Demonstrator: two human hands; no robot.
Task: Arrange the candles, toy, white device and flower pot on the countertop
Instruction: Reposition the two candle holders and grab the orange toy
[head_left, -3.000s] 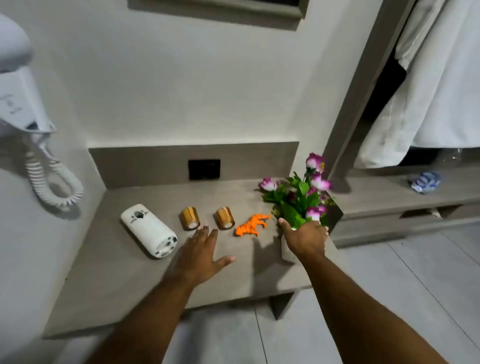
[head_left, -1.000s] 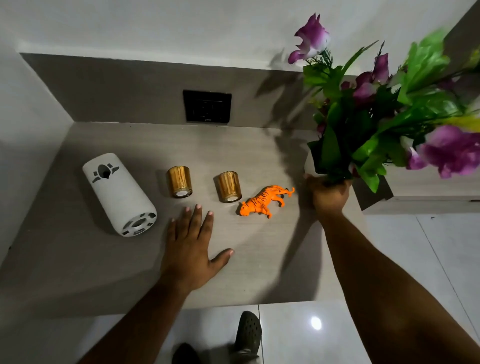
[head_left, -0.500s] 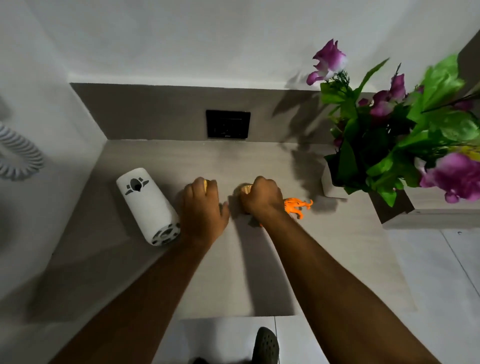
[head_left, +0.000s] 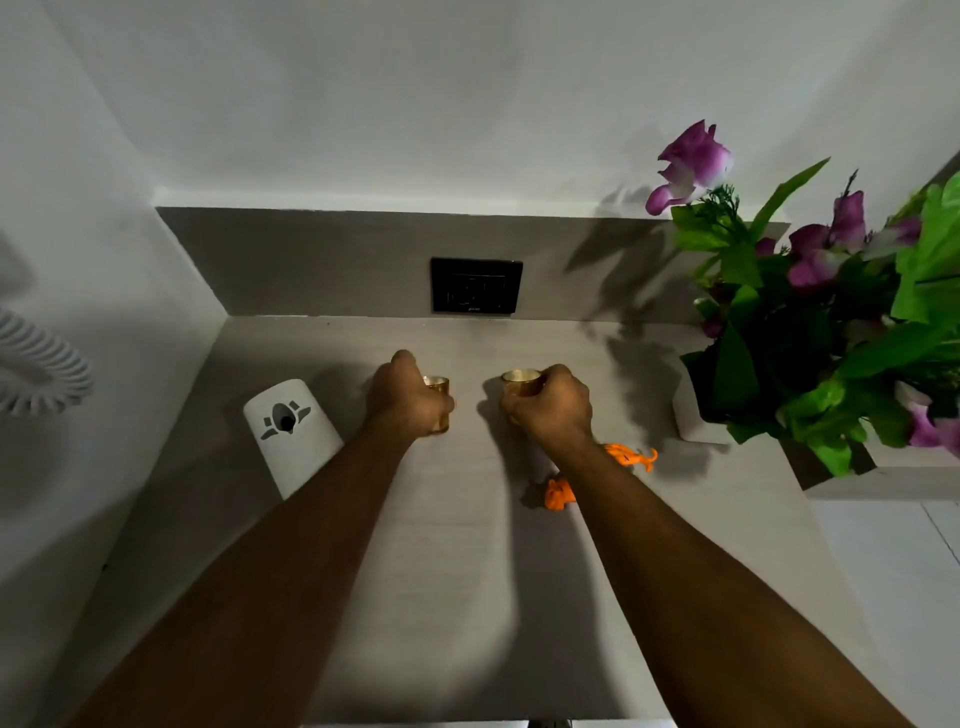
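My left hand (head_left: 408, 397) is closed around a gold candle (head_left: 439, 387) and my right hand (head_left: 553, 405) around a second gold candle (head_left: 521, 381). Both candles are upright over the middle of the grey countertop (head_left: 457, 571). An orange toy tiger (head_left: 631, 454) lies on the counter, partly hidden under my right forearm. The white device (head_left: 291, 436) lies on its side left of my left hand. At the right end of the counter stands a white flower pot (head_left: 691, 421) with green leaves and purple flowers.
A black wall socket (head_left: 475, 286) sits in the back panel behind the candles. A coiled white cord (head_left: 41, 371) hangs on the left wall. A lower shelf and tiled floor lie to the right beyond the counter's edge.
Earlier my right hand held the flower pot; the pot now stands on the counter. Both hands have taken a candle each, turned them upright and moved them toward the back.
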